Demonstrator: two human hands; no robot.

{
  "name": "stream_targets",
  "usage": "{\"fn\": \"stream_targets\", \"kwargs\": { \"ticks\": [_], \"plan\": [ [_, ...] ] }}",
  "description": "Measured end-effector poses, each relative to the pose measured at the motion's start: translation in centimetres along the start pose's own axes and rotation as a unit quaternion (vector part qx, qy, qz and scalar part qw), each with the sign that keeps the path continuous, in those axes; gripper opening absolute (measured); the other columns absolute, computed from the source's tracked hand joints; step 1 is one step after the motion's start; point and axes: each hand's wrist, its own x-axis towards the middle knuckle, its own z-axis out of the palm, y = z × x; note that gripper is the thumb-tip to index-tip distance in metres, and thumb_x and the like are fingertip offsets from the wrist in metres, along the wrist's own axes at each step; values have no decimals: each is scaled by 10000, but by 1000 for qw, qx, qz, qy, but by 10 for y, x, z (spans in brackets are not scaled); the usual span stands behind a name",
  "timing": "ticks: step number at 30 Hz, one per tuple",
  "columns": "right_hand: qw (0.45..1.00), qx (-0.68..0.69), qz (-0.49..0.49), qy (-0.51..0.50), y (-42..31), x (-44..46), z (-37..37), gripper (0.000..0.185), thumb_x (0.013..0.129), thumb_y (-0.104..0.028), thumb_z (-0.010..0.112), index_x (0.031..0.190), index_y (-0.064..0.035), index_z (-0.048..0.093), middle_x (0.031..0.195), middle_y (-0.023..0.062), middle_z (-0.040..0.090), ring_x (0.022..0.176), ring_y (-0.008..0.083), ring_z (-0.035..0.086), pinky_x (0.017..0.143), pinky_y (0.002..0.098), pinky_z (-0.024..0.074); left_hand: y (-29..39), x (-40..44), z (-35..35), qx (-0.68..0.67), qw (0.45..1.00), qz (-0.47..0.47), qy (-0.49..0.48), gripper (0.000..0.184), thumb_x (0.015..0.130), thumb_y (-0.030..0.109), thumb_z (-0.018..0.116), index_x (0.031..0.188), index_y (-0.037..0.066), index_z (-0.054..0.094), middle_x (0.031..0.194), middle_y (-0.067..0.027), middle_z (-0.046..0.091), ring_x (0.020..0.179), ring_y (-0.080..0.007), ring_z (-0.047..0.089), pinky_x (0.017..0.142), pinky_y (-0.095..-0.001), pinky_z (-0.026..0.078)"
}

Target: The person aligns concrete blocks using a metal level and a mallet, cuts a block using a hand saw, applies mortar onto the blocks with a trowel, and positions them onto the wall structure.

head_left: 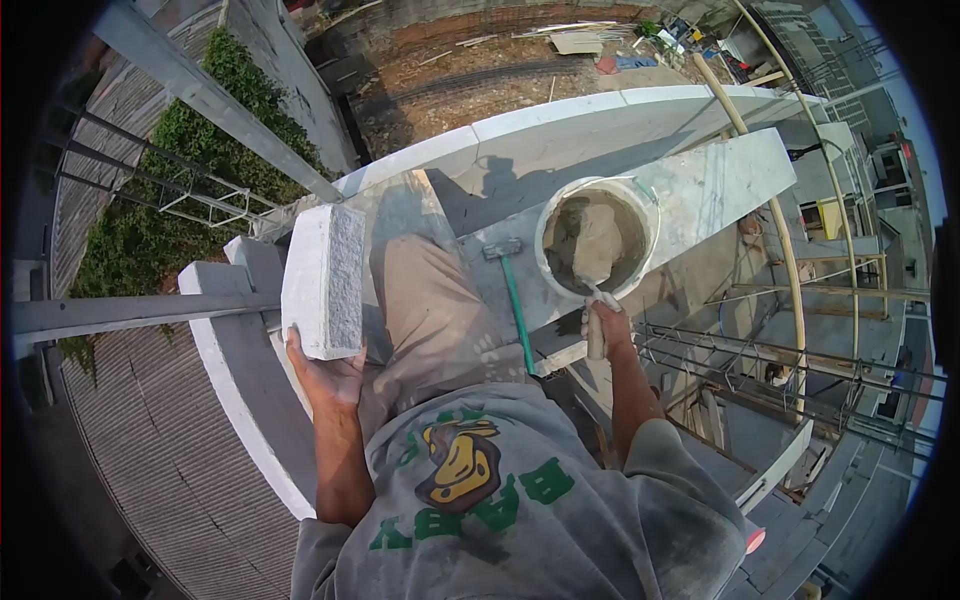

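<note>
My left hand (328, 380) is wrapped around the lower end of a white lightweight concrete block (322, 280), which stands upright with a rough grey face to the right. My right hand (612, 322) grips the handle of a trowel (596, 340). Its blade reaches into a white bucket (546, 222) and is covered by a lump of wet grey mortar (597, 245). More mortar lines the bucket's inside. Left of the bucket, a hammer with a green handle (515, 312) lies on the grey board (710, 195) that also carries the bucket.
A pale block wall (590, 108) curves along the far side, and another wall section (245, 390) stands at left. Grey posts (220, 100) and steel rebar (150, 160) rise at left. Bamboo poles (790, 290) and rebar cages (760, 355) fill the right, with a drop below.
</note>
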Motion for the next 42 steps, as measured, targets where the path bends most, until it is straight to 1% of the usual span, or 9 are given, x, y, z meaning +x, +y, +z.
{"fn": "stream_targets", "kwargs": {
  "ticks": [2,7,13,18,24,27,30,33,42],
  "plan": [
    [996,24,-82,-3,12,6,-6,213,790,-225,699,897,-79,587,654,61,574,464,178,552,416,314,469,-1,2,10,-3,999,-6,-37,609,863,601,488,1327,209,445,1243,-37,564,1020,-244,606,728,-432,538],
    [994,-30,-71,72,7,40,3,247,769,-210,687,929,-43,602,646,48,563,466,167,542,419,309,459,-9,5,44,-5,989,-30,-148,576,888,587,457,1320,205,453,1236,-42,578,1021,-236,619,732,-426,552],
    [980,77,-179,-38,-48,-23,58,225,779,-166,627,950,-26,584,681,27,545,518,133,531,468,284,442,-32,8,93,-15,983,-124,-134,605,859,653,440,1251,201,528,1139,-16,636,912,-203,652,743,-431,545],
    [956,31,-265,-123,-83,-97,125,249,824,-99,620,1048,-6,561,780,48,586,637,132,568,610,274,471,-71,17,131,-32,969,-160,-185,632,856,639,474,1293,182,490,1234,-31,582,1060,-231,591,900,-456,462],
    [931,-30,-351,-95,-103,-131,163,203,868,-125,603,1028,-12,547,799,34,581,656,122,574,585,291,471,-114,27,165,-83,947,-166,-261,643,874,615,455,1326,157,463,1286,-66,530,1157,-261,509,1008,-486,376],
    [914,-101,-385,-71,-106,-114,164,372,822,-154,626,1098,76,531,976,201,652,885,318,641,796,378,487,-132,24,179,-135,943,-162,-256,637,884,573,476,1330,120,454,1272,-93,536,1134,-269,531,990,-455,408],
    [903,-161,-399,-10,-113,-113,172,453,797,-186,638,1109,113,500,951,267,637,873,394,637,804,405,488,-152,32,176,-150,945,-130,-260,644,886,556,485,1328,89,453,1272,-115,538,1138,-283,534,995,-451,419],
    [862,-258,-430,73,-102,-99,183,497,792,-192,646,1118,141,471,933,315,616,882,444,622,793,436,487,-163,39,183,-132,951,-123,-251,637,891,548,481,1323,81,464,1266,-116,547,1147,-285,531,993,-441,427],
    [833,-288,-467,70,-74,-127,176,497,805,-174,626,1132,149,435,912,341,592,882,487,598,755,466,493,-175,57,201,-193,939,-197,-205,616,871,566,487,1294,119,495,1255,-77,555,1138,-278,531,997,-439,420]
  ]
}}
